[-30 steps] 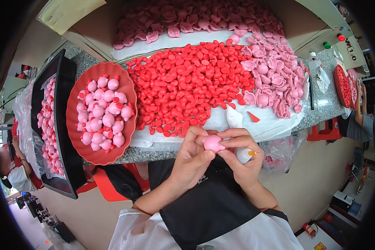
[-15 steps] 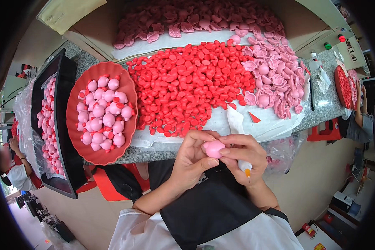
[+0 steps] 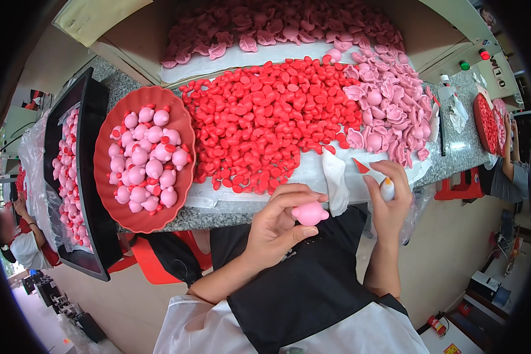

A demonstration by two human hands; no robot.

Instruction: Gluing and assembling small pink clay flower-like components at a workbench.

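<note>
Between the fingers and thumb of my left hand (image 3: 277, 227) is a pink round toy piece (image 3: 310, 214) with small nubs on it. My right hand (image 3: 390, 203), apart from it to the right, curls around a white needle-tip bottle (image 3: 387, 190) with a yellow-orange tip. Its thumb and forefinger are beside a small red triangular scrap (image 3: 360, 166) on white paper; whether they touch it I cannot tell. A crumpled white cloth or tissue (image 3: 335, 184) lies between my hands at the table edge.
A red scalloped bowl (image 3: 103, 127) holds pink balls with red parts, beside a black tray (image 3: 93, 171) of similar pieces. Red oval pieces (image 3: 259, 118) and pink shell-like pieces (image 3: 389, 106) are heaped ahead. Other people sit at both sides.
My right hand has left the pink piece and moved right and away from me with the bottle. My left hand still holds the pink piece, now turned differently.
</note>
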